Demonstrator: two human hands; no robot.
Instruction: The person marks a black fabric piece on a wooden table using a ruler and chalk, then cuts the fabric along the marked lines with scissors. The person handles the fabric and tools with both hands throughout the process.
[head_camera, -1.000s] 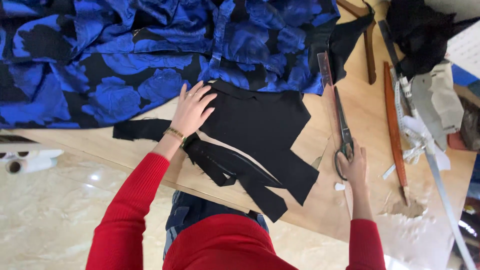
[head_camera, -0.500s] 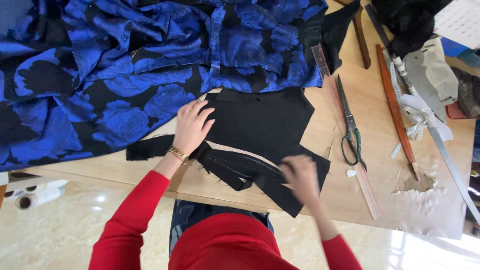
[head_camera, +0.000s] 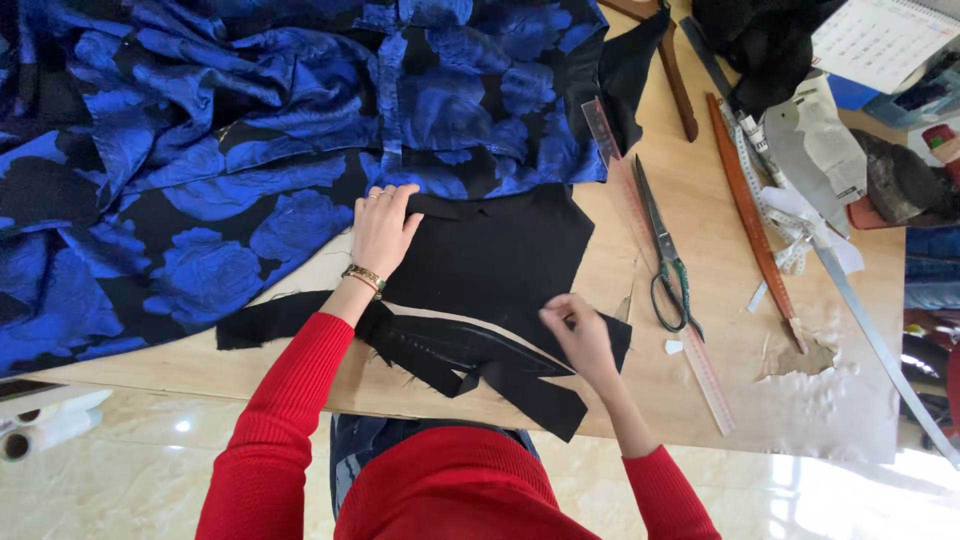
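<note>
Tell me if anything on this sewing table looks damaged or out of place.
Yes. The table surface is torn and peeling near its right front edge, a ragged patch just below the tip of the long brown ruler. Small paper scraps lie beside the scissors.

Bright, even daylight fills my view, strongest from my right: beyond my right hand (head_camera: 580, 340) the far end of the wooden table (head_camera: 860, 400) washes out to a pale glare, and the glossy floor (head_camera: 120, 480) below my left sleeve throws back soft white spots. Shadows are faint and short. The black fabric (head_camera: 500, 255) under my left hand (head_camera: 382, 228) swallows detail. My right fingers are slightly smeared with motion; the rest is sharp. Straight edges bow a little near the frame's borders.
</note>
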